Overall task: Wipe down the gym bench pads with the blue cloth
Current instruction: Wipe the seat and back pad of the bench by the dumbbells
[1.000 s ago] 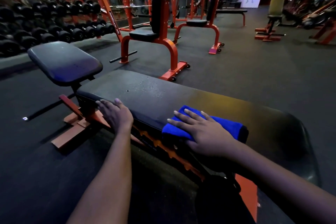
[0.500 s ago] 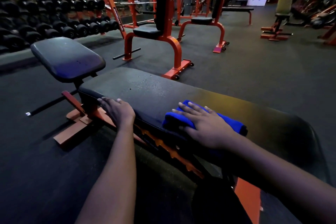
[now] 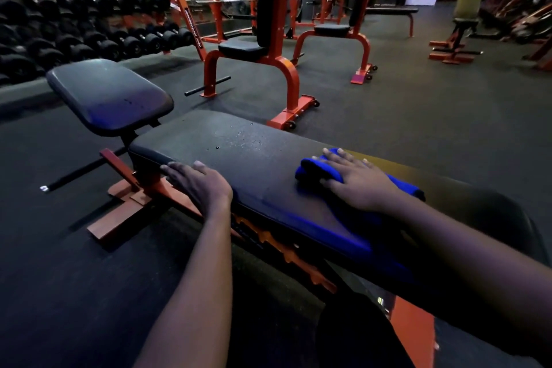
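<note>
A person leans over a bench in a dim gym, right hand (image 3: 358,182) flat with fingers spread, pressing a folded blue cloth (image 3: 317,170) onto the long pad (image 3: 254,158) near its middle. The left hand (image 3: 200,185) rests on the pad's near edge towards the seat end, fingers straight and holding nothing. Droplets (image 3: 239,136) speckle the pad ahead of the cloth. The raised seat pad (image 3: 110,92) stands just beyond; dumbbells (image 3: 89,24) line the far wall.
</note>
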`<state>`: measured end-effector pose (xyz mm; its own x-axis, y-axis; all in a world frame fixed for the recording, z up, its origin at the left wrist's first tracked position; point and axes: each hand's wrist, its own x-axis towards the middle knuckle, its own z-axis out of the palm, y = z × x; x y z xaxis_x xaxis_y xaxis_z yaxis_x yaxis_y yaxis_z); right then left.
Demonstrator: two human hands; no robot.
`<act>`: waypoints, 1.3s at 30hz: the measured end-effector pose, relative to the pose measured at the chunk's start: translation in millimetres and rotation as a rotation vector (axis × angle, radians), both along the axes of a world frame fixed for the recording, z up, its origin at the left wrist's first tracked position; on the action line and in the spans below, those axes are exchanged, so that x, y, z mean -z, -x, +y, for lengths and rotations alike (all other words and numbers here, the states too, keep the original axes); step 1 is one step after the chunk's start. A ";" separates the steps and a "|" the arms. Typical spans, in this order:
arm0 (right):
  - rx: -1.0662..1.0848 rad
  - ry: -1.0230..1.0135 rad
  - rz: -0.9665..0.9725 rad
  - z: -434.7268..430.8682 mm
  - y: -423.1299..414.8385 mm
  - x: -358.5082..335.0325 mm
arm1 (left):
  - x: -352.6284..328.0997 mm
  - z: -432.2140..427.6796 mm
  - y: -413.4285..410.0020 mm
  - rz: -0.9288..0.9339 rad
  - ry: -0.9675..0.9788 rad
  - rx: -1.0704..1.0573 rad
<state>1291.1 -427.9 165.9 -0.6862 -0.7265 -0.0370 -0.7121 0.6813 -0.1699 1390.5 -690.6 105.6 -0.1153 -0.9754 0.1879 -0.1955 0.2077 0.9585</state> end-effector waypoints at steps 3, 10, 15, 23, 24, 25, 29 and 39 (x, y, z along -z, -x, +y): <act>0.171 0.004 -0.006 -20.7 38.7 -7.0 | 0.5 0.6 0.8 0.033 -0.003 0.001; 0.202 -0.040 -0.042 -54.5 41.7 -13.1 | -1.9 2.5 -3.0 0.057 -0.011 0.027; 0.092 -0.016 -0.037 -11.6 40.5 -4.8 | 3.8 -1.9 -1.2 0.072 -0.009 0.018; 0.188 -0.038 -0.066 -93.8 61.5 -11.7 | 3.2 -0.2 0.8 0.076 -0.001 -0.001; 0.125 -0.050 -0.038 -96.0 55.4 -10.0 | 3.2 -0.7 1.1 0.077 0.002 -0.003; 0.053 -0.060 -0.016 -92.4 47.2 -8.2 | 3.5 -1.3 1.3 0.078 0.002 -0.002; -0.185 -0.008 -0.047 -44.4 36.0 -1.2 | 3.9 -0.7 1.6 0.083 -0.001 -0.008; 0.019 -0.044 -0.004 -99.7 51.7 -6.0 | 4.1 -0.5 1.0 0.088 0.000 -0.008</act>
